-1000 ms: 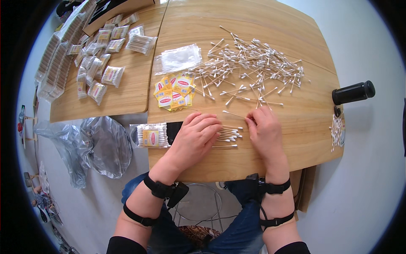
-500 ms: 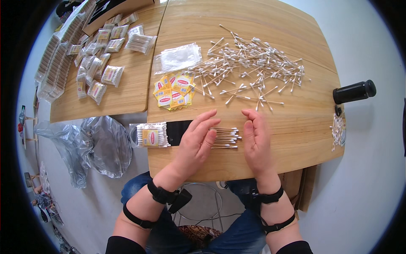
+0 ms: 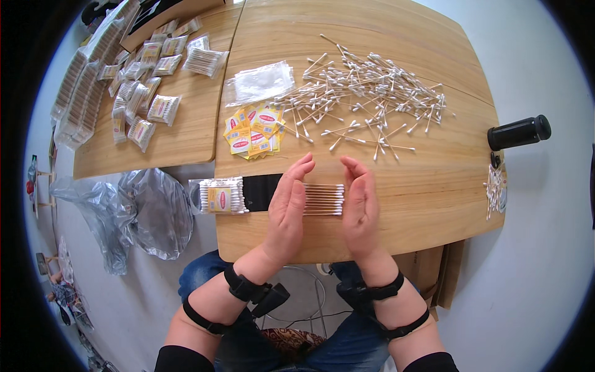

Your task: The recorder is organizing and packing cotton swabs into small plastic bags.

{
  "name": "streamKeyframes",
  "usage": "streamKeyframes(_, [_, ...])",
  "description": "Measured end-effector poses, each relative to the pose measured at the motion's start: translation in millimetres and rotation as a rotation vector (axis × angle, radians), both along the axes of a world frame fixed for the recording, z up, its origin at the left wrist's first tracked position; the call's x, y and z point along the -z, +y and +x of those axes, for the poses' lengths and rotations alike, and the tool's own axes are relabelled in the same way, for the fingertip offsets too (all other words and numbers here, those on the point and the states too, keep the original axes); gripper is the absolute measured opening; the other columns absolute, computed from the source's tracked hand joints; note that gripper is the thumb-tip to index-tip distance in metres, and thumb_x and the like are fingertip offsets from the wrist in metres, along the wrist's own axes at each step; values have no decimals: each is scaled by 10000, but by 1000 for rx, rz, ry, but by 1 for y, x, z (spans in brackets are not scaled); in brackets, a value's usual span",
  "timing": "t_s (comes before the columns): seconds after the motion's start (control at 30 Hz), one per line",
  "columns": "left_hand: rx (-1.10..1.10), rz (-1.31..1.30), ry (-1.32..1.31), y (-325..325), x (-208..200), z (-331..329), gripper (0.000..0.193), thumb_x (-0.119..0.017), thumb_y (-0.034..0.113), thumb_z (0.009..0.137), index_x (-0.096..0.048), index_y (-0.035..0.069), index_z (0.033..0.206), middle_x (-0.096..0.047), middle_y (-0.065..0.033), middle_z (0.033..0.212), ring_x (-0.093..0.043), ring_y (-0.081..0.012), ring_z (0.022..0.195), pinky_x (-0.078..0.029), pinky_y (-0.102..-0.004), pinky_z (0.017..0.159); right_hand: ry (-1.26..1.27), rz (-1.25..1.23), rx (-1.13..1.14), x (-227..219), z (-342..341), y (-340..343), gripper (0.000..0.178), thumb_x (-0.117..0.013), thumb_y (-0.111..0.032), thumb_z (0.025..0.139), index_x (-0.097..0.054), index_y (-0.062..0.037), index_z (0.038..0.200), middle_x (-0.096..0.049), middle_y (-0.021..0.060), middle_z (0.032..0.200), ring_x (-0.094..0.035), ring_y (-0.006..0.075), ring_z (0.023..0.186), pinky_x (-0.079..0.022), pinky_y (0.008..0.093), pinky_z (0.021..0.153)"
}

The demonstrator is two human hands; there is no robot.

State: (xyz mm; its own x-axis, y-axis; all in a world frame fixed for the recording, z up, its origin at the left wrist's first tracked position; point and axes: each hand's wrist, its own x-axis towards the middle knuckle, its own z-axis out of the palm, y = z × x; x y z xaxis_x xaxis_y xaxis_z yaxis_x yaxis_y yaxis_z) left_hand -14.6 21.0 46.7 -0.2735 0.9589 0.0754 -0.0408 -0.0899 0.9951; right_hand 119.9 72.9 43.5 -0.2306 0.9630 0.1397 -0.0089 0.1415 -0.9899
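Observation:
Between my two upright hands lies a neat row of cotton swabs point(image 3: 324, 199), side by side on the table. My left hand point(image 3: 286, 204) stands on edge at their left tips and partly covers them, fingers outstretched. On the other side, my right hand point(image 3: 361, 208) is also on edge with straight fingers, its palm close to the right tips. Neither hand grips anything. Left of my left hand is a flat black strip point(image 3: 262, 191), partly hidden by the hand. A clear bag filled with swabs and a yellow card point(image 3: 220, 199) adjoins the strip's left end.
Beyond my hands spreads a loose heap of cotton swabs point(image 3: 378, 90). Yellow cards point(image 3: 251, 133) and clear empty bags point(image 3: 263, 84) lie left of it. Filled packets point(image 3: 164, 110) cover the left table. A black bottle point(image 3: 519, 132) lies at the right edge.
My right hand has moved left, toward my left hand, narrowing the gap. The swabs between them, uneven before, now have their right tips lined up.

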Motion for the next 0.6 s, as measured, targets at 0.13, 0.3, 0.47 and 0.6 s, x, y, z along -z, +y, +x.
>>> streamKeyframes(0.13, [70,3,931,-2,2,-13,513,-493,265,1059,-441,27,1510,-397,-168,1593,-330,-338,1501,-196,-453,1242,-195,-3,69,-16,25,17,279,-476,-215,1086,-639,4,1140,-630,130,1068,-601,228,953,-481,316,879])
streamKeyframes(0.3, [116,-40,1230,-3,9,-8,582,-550,269,1008,-425,57,1536,-370,-132,1621,-288,-303,1528,-183,-468,1249,-476,167,-200,-27,44,25,308,-578,-120,980,-741,-26,737,-584,96,695,-569,231,683,-446,347,653])
streamKeyframes(0.47, [123,-60,1286,-3,11,-6,601,-561,277,999,-418,61,1542,-367,-112,1627,-296,-260,1529,-175,-469,1252,-553,282,-246,-24,45,22,248,-615,-94,936,-754,-39,737,-602,95,689,-574,252,687,-454,360,650])
streamKeyframes(0.6, [122,-66,1297,-3,10,-7,605,-563,277,997,-417,58,1542,-367,-114,1626,-302,-259,1527,-171,-466,1252,-566,285,-240,-23,45,22,241,-618,-89,934,-756,-42,742,-604,96,691,-576,252,689,-457,361,650])
